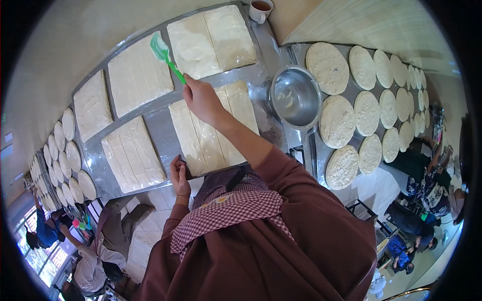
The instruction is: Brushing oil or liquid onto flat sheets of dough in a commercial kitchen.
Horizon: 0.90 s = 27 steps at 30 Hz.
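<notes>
My right hand (201, 97) grips the handle of a green spatula (161, 48), whose blade, smeared with a white substance, is over the upper right corner of a rectangular dough slab (139, 75). Below my right forearm lies a glossy dough slab (211, 131) marked with lengthwise lines. My left hand (180, 176) rests at the table's near edge by that slab's lower left corner, its fingers partly curled; whether it holds anything is unclear. A larger slab (211, 41) with one line across it lies at the far side. A metal bowl (292, 98) with white residue stands to the right.
Two more dough slabs (133, 154) (92, 105) lie to the left on the metal table (150, 120). Several round flat doughs (337, 120) cover the right table, and others (73, 156) lie far left. A mug (260, 10) stands at the back corner. Other people are in the background.
</notes>
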Available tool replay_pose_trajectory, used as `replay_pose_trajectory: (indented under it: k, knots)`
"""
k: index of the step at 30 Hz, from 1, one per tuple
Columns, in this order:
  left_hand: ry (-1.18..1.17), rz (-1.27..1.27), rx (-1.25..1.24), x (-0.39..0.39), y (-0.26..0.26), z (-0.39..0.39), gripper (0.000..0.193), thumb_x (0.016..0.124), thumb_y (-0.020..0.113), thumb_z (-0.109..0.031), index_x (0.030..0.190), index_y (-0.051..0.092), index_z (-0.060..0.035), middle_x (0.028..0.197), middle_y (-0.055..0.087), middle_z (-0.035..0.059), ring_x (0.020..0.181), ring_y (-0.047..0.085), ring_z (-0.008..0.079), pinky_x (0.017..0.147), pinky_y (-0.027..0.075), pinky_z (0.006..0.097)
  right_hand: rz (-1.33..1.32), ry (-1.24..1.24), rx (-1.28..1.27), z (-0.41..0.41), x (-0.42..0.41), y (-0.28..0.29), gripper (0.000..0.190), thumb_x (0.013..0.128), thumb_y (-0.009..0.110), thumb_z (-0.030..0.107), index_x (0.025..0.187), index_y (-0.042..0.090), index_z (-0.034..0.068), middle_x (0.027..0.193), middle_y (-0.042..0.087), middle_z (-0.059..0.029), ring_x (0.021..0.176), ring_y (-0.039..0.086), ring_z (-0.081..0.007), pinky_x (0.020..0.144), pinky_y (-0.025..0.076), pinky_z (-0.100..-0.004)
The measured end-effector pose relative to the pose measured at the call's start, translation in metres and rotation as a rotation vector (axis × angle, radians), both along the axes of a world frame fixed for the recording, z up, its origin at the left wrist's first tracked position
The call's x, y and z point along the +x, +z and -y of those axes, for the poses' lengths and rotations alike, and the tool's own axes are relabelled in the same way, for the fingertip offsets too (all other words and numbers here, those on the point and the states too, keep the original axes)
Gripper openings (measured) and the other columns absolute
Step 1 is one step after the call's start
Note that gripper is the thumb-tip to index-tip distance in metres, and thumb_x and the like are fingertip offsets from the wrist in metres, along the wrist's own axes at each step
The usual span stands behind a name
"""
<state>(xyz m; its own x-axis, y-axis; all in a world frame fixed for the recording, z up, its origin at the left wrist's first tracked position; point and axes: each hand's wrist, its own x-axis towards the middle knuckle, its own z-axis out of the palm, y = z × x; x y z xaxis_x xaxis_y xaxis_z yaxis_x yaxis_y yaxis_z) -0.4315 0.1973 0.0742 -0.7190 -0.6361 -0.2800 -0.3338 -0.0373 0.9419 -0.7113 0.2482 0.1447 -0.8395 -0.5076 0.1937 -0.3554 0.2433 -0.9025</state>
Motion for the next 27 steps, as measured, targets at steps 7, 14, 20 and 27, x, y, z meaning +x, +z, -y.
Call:
replay_pose_trajectory:
  k: [7,14,20,27]
  knots:
    - [0.025,-0.023,0.018,0.004,-0.006,0.001,0.036,0.089,0.048,-0.012,0.122,0.045,0.0029,0.091,0.048,0.0015,0.082,0.043,0.0097,0.077,0.036,0.0213,-0.115,-0.076,0.164,-0.013,-0.009,-0.009,0.036,0.084,0.050,0.009,0.117,0.051,-0.006,0.075,0.060,-0.0217,0.068,0.060,-0.0360,0.063,0.048,-0.0432]
    - [0.020,-0.067,0.036,0.001,-0.003,0.000,0.036,0.088,0.048,-0.010,0.122,0.045,0.0033,0.091,0.047,0.0016,0.078,0.040,0.0083,0.071,0.035,0.0200,-0.187,-0.295,0.369,-0.049,-0.072,-0.016,0.034,0.084,0.050,0.010,0.113,0.053,-0.007,0.078,0.061,-0.0234,0.072,0.062,-0.0357,0.065,0.049,-0.0438]
    - [0.027,-0.096,0.031,0.004,-0.011,0.001,0.037,0.088,0.049,-0.009,0.122,0.045,0.0033,0.090,0.046,0.0013,0.077,0.040,0.0080,0.070,0.035,0.0195,-0.189,-0.368,0.577,-0.052,-0.114,-0.022,0.039,0.086,0.046,0.012,0.121,0.046,-0.006,0.091,0.061,-0.0221,0.080,0.062,-0.0362,0.070,0.051,-0.0423]
    - [0.012,-0.070,0.074,0.004,-0.009,0.000,0.038,0.089,0.050,-0.015,0.123,0.045,0.0011,0.090,0.046,0.0010,0.083,0.043,0.0104,0.079,0.035,0.0232,-0.128,-0.319,0.700,-0.036,-0.131,-0.015,0.040,0.087,0.042,0.012,0.123,0.045,-0.004,0.097,0.060,-0.0206,0.085,0.063,-0.0342,0.074,0.052,-0.0416]
